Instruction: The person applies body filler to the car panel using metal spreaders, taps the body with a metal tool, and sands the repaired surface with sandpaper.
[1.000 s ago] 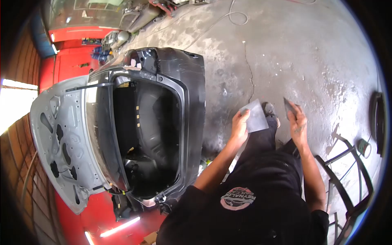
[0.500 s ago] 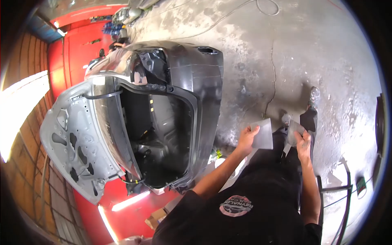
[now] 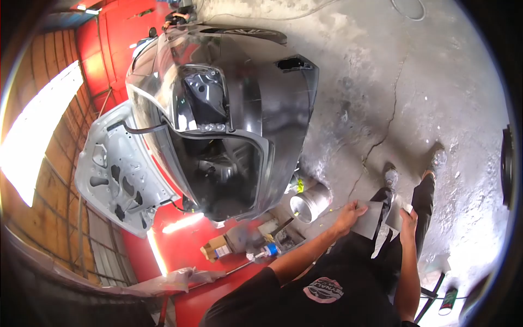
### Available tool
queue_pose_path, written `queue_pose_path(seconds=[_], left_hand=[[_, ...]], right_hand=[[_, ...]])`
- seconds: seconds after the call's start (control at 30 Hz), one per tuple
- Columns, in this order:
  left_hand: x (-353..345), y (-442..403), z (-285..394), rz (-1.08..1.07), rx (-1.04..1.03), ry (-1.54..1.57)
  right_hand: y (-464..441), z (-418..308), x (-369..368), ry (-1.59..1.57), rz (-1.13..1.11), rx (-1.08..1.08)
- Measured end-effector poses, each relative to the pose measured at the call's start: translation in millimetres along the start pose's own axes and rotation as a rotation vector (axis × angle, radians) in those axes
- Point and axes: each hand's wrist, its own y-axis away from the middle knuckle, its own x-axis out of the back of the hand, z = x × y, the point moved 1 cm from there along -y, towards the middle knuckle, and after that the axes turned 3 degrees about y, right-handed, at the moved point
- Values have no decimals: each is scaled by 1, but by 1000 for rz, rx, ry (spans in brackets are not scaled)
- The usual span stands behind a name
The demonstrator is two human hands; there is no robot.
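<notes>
My left hand (image 3: 350, 216) is closed on a flat grey rectangular sheet (image 3: 367, 219), thumb on top; it looks like sandpaper. Beside it, my right hand (image 3: 407, 224) grips a second grey sheet (image 3: 394, 218), whose pale side shows at its upper edge. Both sheets are held over my legs, close to each other. To the left stands a dark car body (image 3: 283, 103) with its trunk lid (image 3: 117, 163) raised and the trunk opening uncovered. A tail-lamp recess (image 3: 204, 95) on the car holds no lamp. Neither hand touches the car.
A metal can (image 3: 313, 203) stands on the floor near the car's rear corner. Boxes (image 3: 218, 248) and a blue-marked container (image 3: 267, 250) lie by the red wall. A dark metal frame (image 3: 430, 297) and a green can (image 3: 448, 301) are at lower right. Another person (image 3: 177, 19) is beyond the car.
The view has shifted, bringing the metal can and boxes into fuller sight. My right hand's sheet has turned, now showing its pale side. Both hands still hold their sheets.
</notes>
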Motion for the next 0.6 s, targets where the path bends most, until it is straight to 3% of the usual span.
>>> queue_pose_path(seconds=[0.2,0.4,0.6], left_hand=[[-23,1,15,-13,3,44],[-32,3,36,68,-43,-33],[-42,19,49,-21,-70,82]], right_hand=[[-16,4,12,-90,-40,-30],[-22,-22,14,33,-8,64],[-29,-41,32,145,-28,85]])
